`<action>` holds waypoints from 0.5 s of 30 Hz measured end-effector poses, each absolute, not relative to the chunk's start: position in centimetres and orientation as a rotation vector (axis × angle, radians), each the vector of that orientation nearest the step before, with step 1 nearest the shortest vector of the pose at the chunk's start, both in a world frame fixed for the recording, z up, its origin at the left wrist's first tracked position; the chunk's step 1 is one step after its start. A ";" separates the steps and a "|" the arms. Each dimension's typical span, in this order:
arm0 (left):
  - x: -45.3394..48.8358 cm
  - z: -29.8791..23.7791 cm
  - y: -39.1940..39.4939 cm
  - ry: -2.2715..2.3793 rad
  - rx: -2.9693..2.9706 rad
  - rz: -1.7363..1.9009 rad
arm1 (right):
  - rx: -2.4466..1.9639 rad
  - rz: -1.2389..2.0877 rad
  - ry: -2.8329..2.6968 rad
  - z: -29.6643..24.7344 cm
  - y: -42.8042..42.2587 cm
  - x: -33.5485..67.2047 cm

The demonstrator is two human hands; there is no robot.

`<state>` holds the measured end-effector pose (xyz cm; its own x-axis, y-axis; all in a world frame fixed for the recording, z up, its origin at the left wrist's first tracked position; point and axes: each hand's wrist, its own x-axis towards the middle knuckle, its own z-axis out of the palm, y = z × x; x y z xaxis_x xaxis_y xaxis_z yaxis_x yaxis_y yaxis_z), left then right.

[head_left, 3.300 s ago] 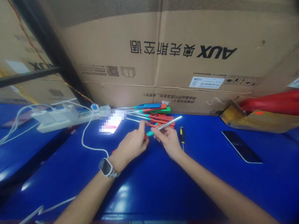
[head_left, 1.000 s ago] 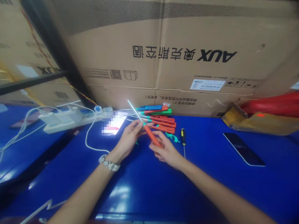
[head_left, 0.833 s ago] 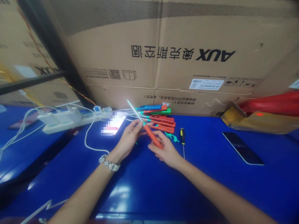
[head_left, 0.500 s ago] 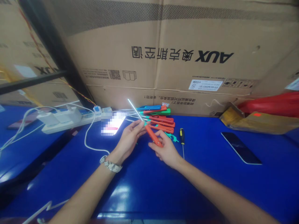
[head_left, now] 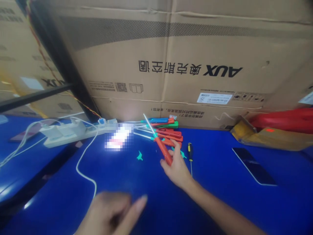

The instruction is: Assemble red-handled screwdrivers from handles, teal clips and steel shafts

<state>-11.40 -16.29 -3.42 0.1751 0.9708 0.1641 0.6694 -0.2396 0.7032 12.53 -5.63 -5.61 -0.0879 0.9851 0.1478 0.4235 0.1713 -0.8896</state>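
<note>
In my right hand (head_left: 178, 168) is a long-necked lighter (head_left: 162, 150), with an orange-red handle and a thin metal tube tilted up to the left. The fingers and thumb grip the handle's lower end. My left hand (head_left: 110, 212), somewhat blurred, is at the bottom of the view, away from the lighter. Its thumb sticks out to the right, apart from the bent fingers, and nothing shows between them. Behind the held lighter lies a pile of similar lighters (head_left: 168, 132) with blue, green and red handles. A small green plastic piece (head_left: 139, 155) lies left of the lighter.
A black-and-yellow screwdriver (head_left: 190, 152) and a dark phone (head_left: 254, 166) lie to the right on the blue table (head_left: 210, 195). A bright phone screen (head_left: 118, 137), partly pixelated, and a power strip (head_left: 66, 135) with cables are left. A large carton (head_left: 181, 42) stands behind.
My left hand has let go of the lighter and drawn back down toward the bottom edge, uncovering the small green piece. My right hand keeps its hold on the lighter. The view has tilted slightly.
</note>
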 end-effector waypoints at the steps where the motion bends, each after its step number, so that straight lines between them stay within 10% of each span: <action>1: -10.1 -2.4 -14.6 1.546 2.002 0.848 | -1.416 0.776 -1.741 -5.3 -5.6 12.8; 15: -6.6 -0.4 -3.1 1.536 2.086 1.005 | -1.349 0.080 -2.181 -0.8 -4.8 14.8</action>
<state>-6.62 -3.11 -0.41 0.1557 0.9313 0.3294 0.6747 -0.3438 0.6531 14.77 -4.84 -0.75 -0.3301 0.8387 0.4332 0.8048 0.4898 -0.3351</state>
